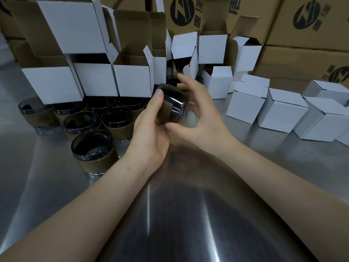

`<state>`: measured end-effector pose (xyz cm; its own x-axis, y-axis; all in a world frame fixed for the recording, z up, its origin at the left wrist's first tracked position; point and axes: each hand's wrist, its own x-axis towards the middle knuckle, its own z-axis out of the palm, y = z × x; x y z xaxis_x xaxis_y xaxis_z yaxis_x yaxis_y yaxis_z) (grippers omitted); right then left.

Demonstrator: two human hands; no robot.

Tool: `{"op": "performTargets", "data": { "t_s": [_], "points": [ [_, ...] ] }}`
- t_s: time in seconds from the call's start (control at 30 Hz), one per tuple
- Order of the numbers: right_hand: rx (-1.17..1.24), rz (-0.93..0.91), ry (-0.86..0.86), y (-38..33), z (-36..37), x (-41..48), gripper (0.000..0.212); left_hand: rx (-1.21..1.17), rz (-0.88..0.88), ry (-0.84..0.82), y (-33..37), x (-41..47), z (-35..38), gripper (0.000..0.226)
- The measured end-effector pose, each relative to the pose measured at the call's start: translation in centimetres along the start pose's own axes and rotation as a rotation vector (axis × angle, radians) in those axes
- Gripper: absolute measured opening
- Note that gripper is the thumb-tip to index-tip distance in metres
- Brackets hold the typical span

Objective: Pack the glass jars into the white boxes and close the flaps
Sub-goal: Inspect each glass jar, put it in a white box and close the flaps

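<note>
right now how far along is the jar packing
Done: several closed white boxes sit on the right of the table. In hand: one held jar, tilted, in the grip of the left hand and right hand, not yet in a box. Left: a cluster of loose jars stands on the left, with open boxes waiting behind them.

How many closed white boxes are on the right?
5 closed white boxes: front-left, one behind it, middle, front-right, back-right. A sixth may be cut off at the edge.
</note>
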<state>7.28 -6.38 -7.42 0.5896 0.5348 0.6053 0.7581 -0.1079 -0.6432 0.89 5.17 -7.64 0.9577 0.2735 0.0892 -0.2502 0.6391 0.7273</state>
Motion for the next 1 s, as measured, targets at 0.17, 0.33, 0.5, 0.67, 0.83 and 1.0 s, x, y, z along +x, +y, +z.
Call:
{"op": "performTargets", "data": {
  "t_s": [0.17,0.33,0.5,0.67,0.83,1.0],
  "points": [
    [0.271,0.245,-0.030,-0.18,-0.37,-0.03,0.072,-0.052,0.000,0.002,-0.16,-0.15,-0.12,0.022],
    [0.380,0.251,0.010,-0.01,-0.48,0.10,0.054,-0.036,-0.005,0.032,-0.06,-0.02,-0.27,0.020],
    [0.327,0.229,0.069,0.44,-0.39,0.08,0.070,-0.025,-0.015,0.070,-0.12,0.35,-0.42,0.023],
    [0.097,0.118,0.092,0.50,-0.25,-0.02,0.082,-0.034,-0.046,0.089,-0.27,0.31,-0.43,0.027],
    [-0.116,-0.061,0.072,0.50,0.20,-0.17,0.083,0.020,-0.036,-0.010,-0.21,0.08,-0.27,0.023],
    [-0.188,-0.079,0.123,0.67,0.17,0.05,0.080,0.049,-0.013,0.005,-0.11,0.15,-0.38,0.022]
  ]
}}
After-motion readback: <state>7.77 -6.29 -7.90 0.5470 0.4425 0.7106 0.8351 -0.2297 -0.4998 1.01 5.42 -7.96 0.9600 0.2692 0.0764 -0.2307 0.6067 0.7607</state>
